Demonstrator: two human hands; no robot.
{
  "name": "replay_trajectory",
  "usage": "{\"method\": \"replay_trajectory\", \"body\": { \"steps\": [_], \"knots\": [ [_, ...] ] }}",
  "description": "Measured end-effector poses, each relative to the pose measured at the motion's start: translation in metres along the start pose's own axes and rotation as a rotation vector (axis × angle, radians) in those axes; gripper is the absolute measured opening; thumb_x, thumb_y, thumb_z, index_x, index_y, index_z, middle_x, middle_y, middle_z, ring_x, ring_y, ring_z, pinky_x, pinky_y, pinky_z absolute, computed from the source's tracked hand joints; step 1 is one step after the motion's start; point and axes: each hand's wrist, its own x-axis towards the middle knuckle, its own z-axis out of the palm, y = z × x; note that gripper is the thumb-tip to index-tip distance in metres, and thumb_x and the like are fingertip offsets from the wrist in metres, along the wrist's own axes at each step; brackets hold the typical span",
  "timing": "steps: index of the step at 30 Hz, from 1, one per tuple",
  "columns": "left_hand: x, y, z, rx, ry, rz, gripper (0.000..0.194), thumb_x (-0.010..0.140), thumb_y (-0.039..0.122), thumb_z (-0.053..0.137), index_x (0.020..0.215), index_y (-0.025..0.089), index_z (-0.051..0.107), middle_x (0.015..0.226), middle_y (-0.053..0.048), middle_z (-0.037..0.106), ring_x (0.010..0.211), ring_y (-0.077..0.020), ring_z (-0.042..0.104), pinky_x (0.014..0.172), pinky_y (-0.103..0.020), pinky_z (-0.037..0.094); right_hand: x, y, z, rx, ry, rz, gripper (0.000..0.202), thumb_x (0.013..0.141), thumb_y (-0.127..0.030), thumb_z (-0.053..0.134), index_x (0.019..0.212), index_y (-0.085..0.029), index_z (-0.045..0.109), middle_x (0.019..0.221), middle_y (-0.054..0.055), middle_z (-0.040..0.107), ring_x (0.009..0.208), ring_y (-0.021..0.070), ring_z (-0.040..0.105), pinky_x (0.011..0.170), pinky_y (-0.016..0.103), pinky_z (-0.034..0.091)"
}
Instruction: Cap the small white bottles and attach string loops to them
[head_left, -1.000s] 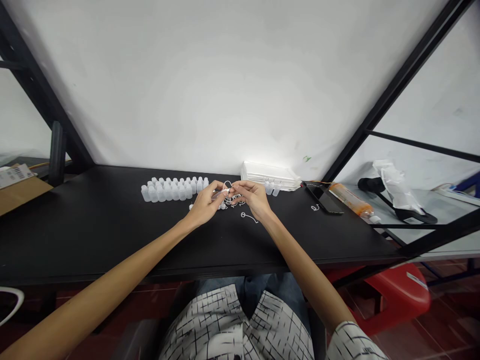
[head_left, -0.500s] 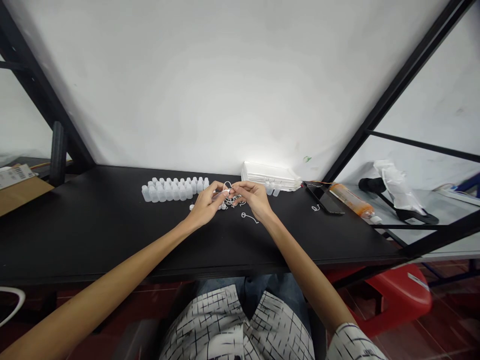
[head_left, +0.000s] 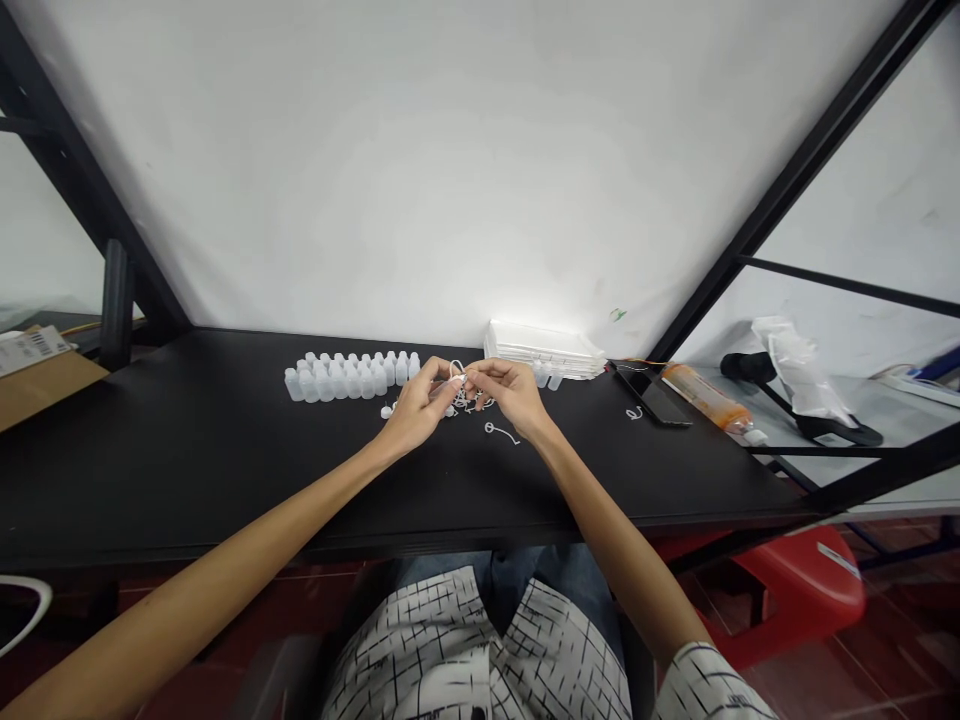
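My left hand (head_left: 414,408) and my right hand (head_left: 516,396) meet over the middle of the black table, fingertips pinched together. Between them is a small white cap with a thin looped strap (head_left: 457,364), which arches up above the fingers. The cap itself is mostly hidden by the fingertips. Beneath and behind my hands lies a small heap of white ring-ended straps (head_left: 466,402), partly covered. One loose strap (head_left: 502,433) rests just in front of my right hand. A small white cap (head_left: 386,412) sits left of my left hand.
Several rows of translucent white bottles (head_left: 341,380) stand left of my hands. Behind on the right are a stack of white flat packs (head_left: 546,345) and a few small bottles (head_left: 553,381). Further right lie a phone (head_left: 654,396), another strap (head_left: 634,413) and an orange-labelled bottle (head_left: 705,400).
Both hands stay together on the white cap and strap, with only slight finger movement. The whole view has shifted a little; the objects on the table have not visibly moved.
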Motion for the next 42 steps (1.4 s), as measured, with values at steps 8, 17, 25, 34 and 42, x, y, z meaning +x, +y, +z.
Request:
{"method": "replay_trajectory", "body": {
  "steps": [8, 17, 25, 34, 42],
  "knots": [
    [0.001, 0.004, 0.000, 0.129, -0.016, 0.059, 0.040, 0.094, 0.042, 0.049, 0.129, 0.022, 0.043, 0.111, -0.008, 0.056, 0.093, -0.0176, 0.056, 0.076, -0.031, 0.047, 0.009, -0.021, -0.064, -0.083, 0.389, -0.172, 0.023, 0.072, -0.038, 0.072, 0.080, -0.018, 0.064, 0.085, 0.004, 0.068, 0.070, 0.0145, 0.065, 0.050, 0.023, 0.052],
    [0.004, 0.010, -0.010, 0.297, 0.034, 0.106, 0.033, 0.095, 0.040, 0.044, 0.120, 0.019, 0.051, 0.111, -0.009, 0.059, 0.101, -0.0205, 0.057, 0.079, -0.032, 0.047, -0.005, -0.010, -0.160, -0.915, 1.105, -0.066, 0.020, 0.084, -0.027, 0.051, 0.092, -0.015, 0.065, 0.084, 0.009, 0.070, 0.080, 0.0218, 0.068, 0.073, 0.033, 0.051],
    [0.005, 0.006, -0.013, 0.409, 0.025, 0.167, 0.030, 0.096, 0.040, 0.043, 0.115, 0.019, 0.054, 0.107, -0.009, 0.061, 0.096, -0.0210, 0.059, 0.076, -0.033, 0.046, -0.005, 0.004, -0.154, -1.258, 0.806, 0.241, 0.022, 0.085, -0.024, 0.054, 0.096, -0.021, 0.073, 0.091, 0.008, 0.073, 0.081, 0.0211, 0.063, 0.071, 0.028, 0.041],
    [0.006, 0.002, -0.014, 0.493, 0.002, 0.206, 0.030, 0.097, 0.039, 0.041, 0.114, 0.020, 0.057, 0.108, -0.008, 0.060, 0.094, -0.0207, 0.060, 0.082, -0.036, 0.047, -0.001, 0.013, -0.155, -1.285, 0.696, 0.260, 0.023, 0.084, -0.024, 0.054, 0.097, -0.022, 0.073, 0.093, 0.007, 0.074, 0.085, 0.0228, 0.064, 0.071, 0.029, 0.043],
    [0.005, 0.003, -0.014, 0.517, 0.000, 0.201, 0.030, 0.097, 0.039, 0.041, 0.113, 0.021, 0.057, 0.109, -0.008, 0.060, 0.095, -0.0212, 0.060, 0.079, -0.035, 0.048, -0.001, 0.013, -0.154, -1.270, 0.675, 0.281, 0.022, 0.084, -0.025, 0.055, 0.094, -0.022, 0.074, 0.094, 0.007, 0.075, 0.088, 0.0243, 0.066, 0.072, 0.030, 0.043]
  ]
}}
